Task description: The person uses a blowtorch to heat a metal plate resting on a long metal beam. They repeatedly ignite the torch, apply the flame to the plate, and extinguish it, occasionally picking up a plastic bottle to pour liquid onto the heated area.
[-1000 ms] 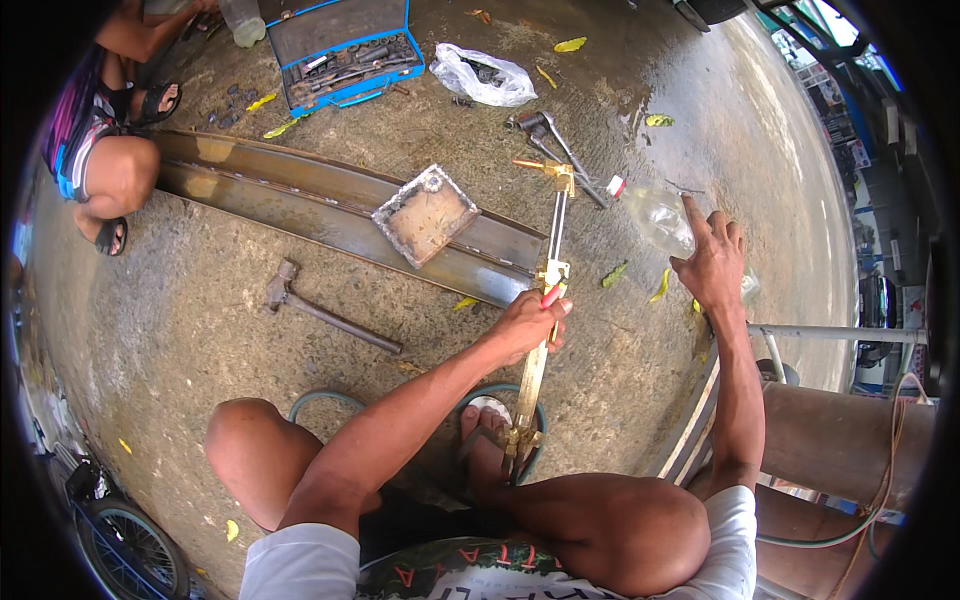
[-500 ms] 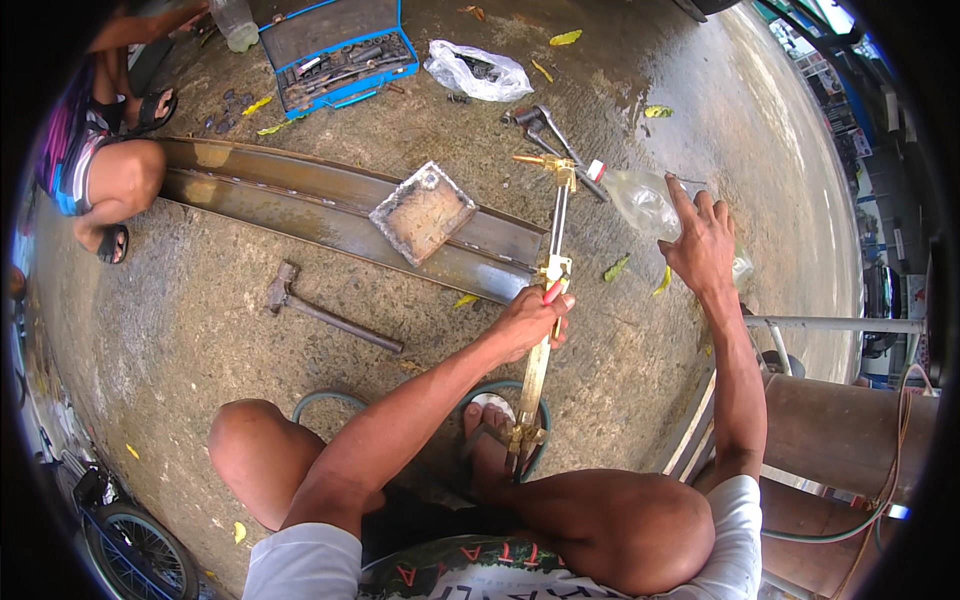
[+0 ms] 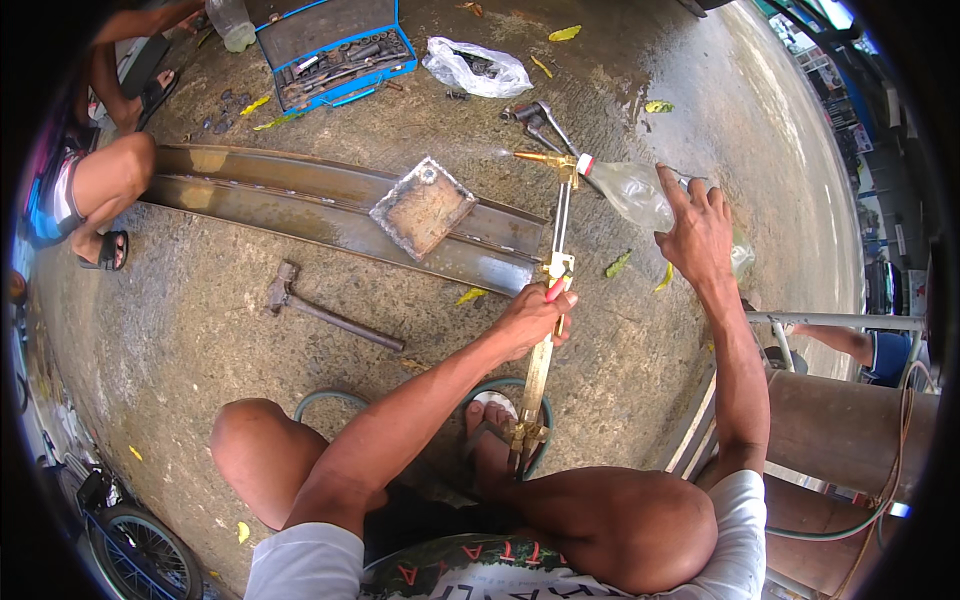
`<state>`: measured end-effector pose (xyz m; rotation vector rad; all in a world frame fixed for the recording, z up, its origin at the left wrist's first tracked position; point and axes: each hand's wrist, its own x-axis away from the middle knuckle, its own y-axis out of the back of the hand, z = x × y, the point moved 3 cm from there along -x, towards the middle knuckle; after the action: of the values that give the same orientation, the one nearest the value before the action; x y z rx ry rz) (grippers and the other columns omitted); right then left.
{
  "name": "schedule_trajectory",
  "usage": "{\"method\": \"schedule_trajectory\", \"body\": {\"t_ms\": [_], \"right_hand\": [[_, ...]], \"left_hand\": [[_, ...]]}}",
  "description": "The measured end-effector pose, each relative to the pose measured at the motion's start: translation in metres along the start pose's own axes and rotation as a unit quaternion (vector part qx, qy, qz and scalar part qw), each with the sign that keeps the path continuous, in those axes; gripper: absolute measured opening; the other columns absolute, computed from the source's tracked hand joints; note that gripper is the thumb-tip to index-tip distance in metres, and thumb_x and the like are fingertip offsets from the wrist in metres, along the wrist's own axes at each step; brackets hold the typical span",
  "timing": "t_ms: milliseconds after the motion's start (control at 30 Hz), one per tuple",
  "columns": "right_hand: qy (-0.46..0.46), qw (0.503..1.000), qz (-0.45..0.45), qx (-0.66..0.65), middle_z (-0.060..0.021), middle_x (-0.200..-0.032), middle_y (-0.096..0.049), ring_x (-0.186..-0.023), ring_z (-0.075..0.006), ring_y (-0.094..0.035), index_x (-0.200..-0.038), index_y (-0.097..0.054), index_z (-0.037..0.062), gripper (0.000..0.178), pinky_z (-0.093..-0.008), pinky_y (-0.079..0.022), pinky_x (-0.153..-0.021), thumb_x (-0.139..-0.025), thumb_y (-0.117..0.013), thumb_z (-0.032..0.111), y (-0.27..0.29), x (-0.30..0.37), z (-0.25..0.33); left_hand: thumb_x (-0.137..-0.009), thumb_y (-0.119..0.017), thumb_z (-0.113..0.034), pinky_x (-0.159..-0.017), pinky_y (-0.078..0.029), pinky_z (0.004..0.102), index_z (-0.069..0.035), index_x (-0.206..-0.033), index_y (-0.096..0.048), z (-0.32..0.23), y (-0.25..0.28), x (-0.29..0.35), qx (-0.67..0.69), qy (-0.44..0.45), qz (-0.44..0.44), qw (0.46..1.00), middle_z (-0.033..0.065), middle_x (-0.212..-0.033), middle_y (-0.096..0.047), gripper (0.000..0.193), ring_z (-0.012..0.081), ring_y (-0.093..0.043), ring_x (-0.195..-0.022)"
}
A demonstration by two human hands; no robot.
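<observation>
My left hand (image 3: 533,322) is closed around a brass cutting torch (image 3: 562,225), by a small red part near the thumb. The torch stands out ahead of me, and a faint pale jet shows at its tip, which points left. My right hand (image 3: 695,235) grips a clear plastic bottle (image 3: 637,190) from above; the bottle's red-and-white cap touches or nearly touches the torch head, I cannot tell which. Hoses run from the torch's lower end beside my foot. Left of the torch, a rusty square metal plate (image 3: 424,208) lies across long steel channels (image 3: 290,215).
A hammer (image 3: 330,313) lies before the channels. Farther off are a blue open tool case (image 3: 345,95), a white plastic bag (image 3: 478,68) and a socket wrench (image 3: 545,125). A co-worker's leg (image 3: 115,180) is at left. Rusty cylinders (image 3: 850,430) stand at right.
The bottle's cap has shifted left and up, toward the torch head. A pale jet now shows at the torch tip. At right another person's leg has come into view; the left co-worker shifted slightly.
</observation>
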<state>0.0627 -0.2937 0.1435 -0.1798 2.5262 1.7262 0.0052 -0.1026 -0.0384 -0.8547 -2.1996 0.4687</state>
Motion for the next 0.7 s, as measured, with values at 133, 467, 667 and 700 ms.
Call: {"method": "schedule_trajectory", "body": {"t_ms": [133, 467, 667, 700], "right_hand": [[-0.007, 1.0, 0.005, 0.003, -0.0126, -0.114, -0.059, -0.102, -0.0327, -0.056, -0.147, -0.049, 0.0217, 0.095, -0.0453, -0.049, -0.091, -0.061, -0.087, 0.009, -0.001, 0.0, -0.002], [-0.04, 0.998, 0.018, -0.041, -0.0148, -0.114, -0.06, -0.103, -0.0353, -0.057, -0.147, -0.048, 0.0213, 0.09, -0.047, -0.048, -0.089, -0.063, -0.08, 0.009, -0.01, 0.01, -0.009], [-0.165, 0.951, -0.013, -0.261, -0.0204, -0.126, -0.059, -0.113, -0.0411, -0.058, -0.148, -0.04, 0.0105, 0.097, -0.0474, -0.046, -0.1, -0.063, -0.086, 0.015, -0.055, 0.033, -0.032], [-0.192, 0.93, -0.013, -0.314, -0.0209, -0.127, -0.059, -0.114, -0.0401, -0.059, -0.147, -0.04, 0.0085, 0.096, -0.0463, -0.046, -0.101, -0.064, -0.086, 0.016, -0.069, 0.034, -0.027]], "left_hand": [[-0.102, -0.059, -0.03, -0.056, -0.054, 0.0297, -0.002, -0.106, -0.054, -0.001, -0.001, 0.0, -0.007, -0.002, -0.001, 1.0, 0.0072, -0.085, -0.06, 0.028, 0.0147, -0.062, -0.066], [-0.102, -0.059, -0.032, -0.058, -0.055, 0.0301, -0.003, -0.106, -0.055, -0.001, -0.003, -0.001, -0.02, 0.004, -0.002, 1.0, 0.0077, -0.086, -0.062, 0.031, 0.0162, -0.065, -0.069], [-0.102, -0.057, -0.041, -0.056, -0.052, 0.0316, 0.001, -0.101, -0.053, 0.001, -0.005, -0.004, -0.029, -0.026, -0.004, 0.999, 0.0089, -0.083, -0.06, 0.042, 0.0181, -0.066, -0.067], [-0.102, -0.055, -0.043, -0.055, -0.052, 0.031, -0.001, -0.101, -0.053, 0.0, -0.003, 0.001, -0.023, -0.026, -0.013, 0.999, 0.0079, -0.081, -0.06, 0.042, 0.0173, -0.065, -0.065]]}}
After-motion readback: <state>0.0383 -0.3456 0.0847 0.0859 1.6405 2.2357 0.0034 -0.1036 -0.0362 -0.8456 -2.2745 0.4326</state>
